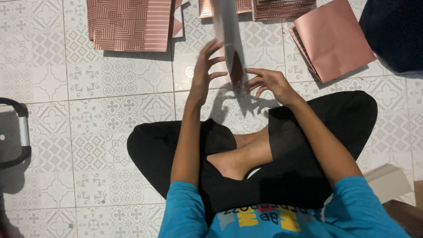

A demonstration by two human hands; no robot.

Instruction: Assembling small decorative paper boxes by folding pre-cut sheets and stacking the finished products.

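Note:
I sit cross-legged on a patterned tile floor (88, 123). Between my raised hands is a blurred, greyish-pink paper bag (228, 35), seen nearly edge-on and reaching to the top of the view. My left hand (203, 75) is just left of it with fingers spread, its fingertips close to the bag's side. My right hand (269, 83) is at the bag's lower end, with curled fingers pinching its dark bottom edge.
Rose-gold patterned bags (128, 24) lie on the floor at the back left, with more stacks (282, 8) at the back middle. Plain pink bags (332, 39) and a dark cloth (396, 31) are at the back right. A black-handled object (15, 132) is left, a cardboard box (387, 180) right.

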